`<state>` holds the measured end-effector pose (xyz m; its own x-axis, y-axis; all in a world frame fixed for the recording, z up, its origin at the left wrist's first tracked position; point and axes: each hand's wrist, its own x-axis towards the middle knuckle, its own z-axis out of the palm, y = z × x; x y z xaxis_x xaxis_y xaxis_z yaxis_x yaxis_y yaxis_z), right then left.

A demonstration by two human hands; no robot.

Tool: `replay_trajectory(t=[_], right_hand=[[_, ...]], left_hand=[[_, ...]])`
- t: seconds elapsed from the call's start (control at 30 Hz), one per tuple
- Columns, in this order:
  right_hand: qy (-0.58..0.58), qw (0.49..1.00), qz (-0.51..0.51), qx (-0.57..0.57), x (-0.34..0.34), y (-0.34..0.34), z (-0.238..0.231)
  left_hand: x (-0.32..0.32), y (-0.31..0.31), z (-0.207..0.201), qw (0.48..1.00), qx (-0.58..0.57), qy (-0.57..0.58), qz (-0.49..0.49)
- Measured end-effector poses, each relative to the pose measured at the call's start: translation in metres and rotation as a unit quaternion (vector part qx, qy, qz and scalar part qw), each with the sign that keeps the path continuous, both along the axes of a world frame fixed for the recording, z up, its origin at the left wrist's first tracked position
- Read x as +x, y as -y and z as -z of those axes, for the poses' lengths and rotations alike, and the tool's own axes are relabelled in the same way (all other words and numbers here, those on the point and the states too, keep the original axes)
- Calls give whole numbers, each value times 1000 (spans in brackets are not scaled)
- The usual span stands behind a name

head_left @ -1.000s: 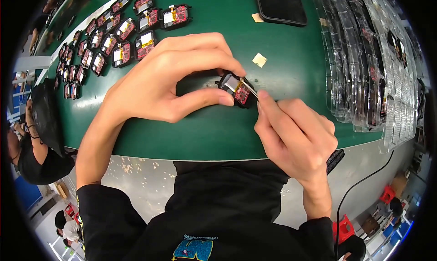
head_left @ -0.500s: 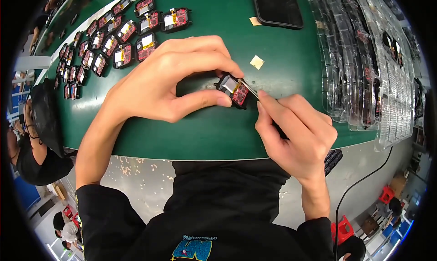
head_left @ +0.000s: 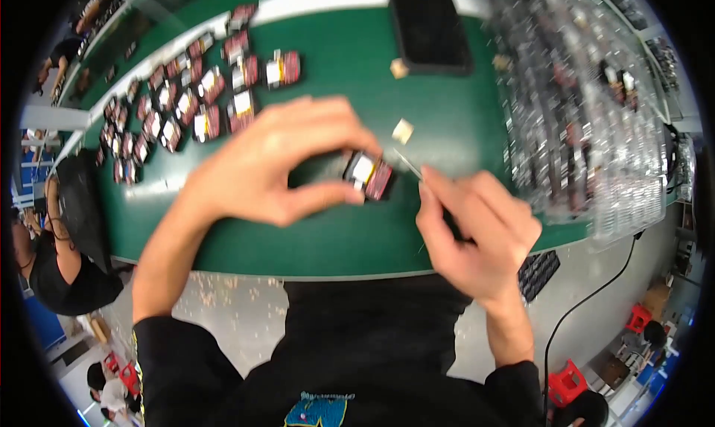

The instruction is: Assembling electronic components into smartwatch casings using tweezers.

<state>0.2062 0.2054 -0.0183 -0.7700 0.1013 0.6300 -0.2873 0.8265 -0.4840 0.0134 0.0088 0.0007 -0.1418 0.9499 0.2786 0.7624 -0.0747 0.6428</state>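
Small part: red-and-black piece with a pale face (head_left: 369, 175), at frame centre just above the green table's (head_left: 328, 77) near edge.
Left hand: (head_left: 279, 170) arched over the part, thumb and fingertips pinching it from the left.
Right hand: (head_left: 477, 230) clenched around a thin metal tool (head_left: 408, 163) whose tip meets the part's right side.
Change: the tool was laid closer along the part half a second ago; now it angles up and right, tip at the edge. Grip on the part unchanged, so the work looks mid-step.
Nearby: rows of similar parts (head_left: 186, 107) upper left, small tan squares (head_left: 403, 131) above, dark slab (head_left: 428, 21) top centre, clear trays (head_left: 581, 107) right.
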Motion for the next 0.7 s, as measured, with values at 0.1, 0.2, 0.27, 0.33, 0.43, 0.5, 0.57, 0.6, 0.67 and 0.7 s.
replay_trajectory(t=[0.1,0.2,0.27,0.33,0.43,0.5,0.57,0.6,0.67,0.7], right_hand=[[25,998,30,-45,2,-6,-1],[33,995,32,-88,4,-7,2],[18,993,37,-113,5,-6,6],[13,991,39,-131,11,-7,12],[8,983,13,-185,12,-3,10],[1,977,5,-213,10,-2,12],[10,972,14,-234,14,-2,16],[4,972,13,-235,14,-3,18],[22,968,-1,-248,11,-2,17],[16,967,-12,-253,12,-1,16]], left_hand=[[6,-1,-5,996,-60,-57,-25],[12,-8,-3,991,-51,-121,-27],[15,-11,0,988,-33,-148,-12],[16,-13,0,992,-32,-125,-10],[20,-3,-3,995,5,-88,-42],[24,1,-16,993,9,-54,-101],[19,-13,-34,989,54,-92,-101],[18,-23,-46,989,54,-68,-121],[8,-53,-76,988,84,-100,-82],[12,-76,-93,985,121,-109,-57]])
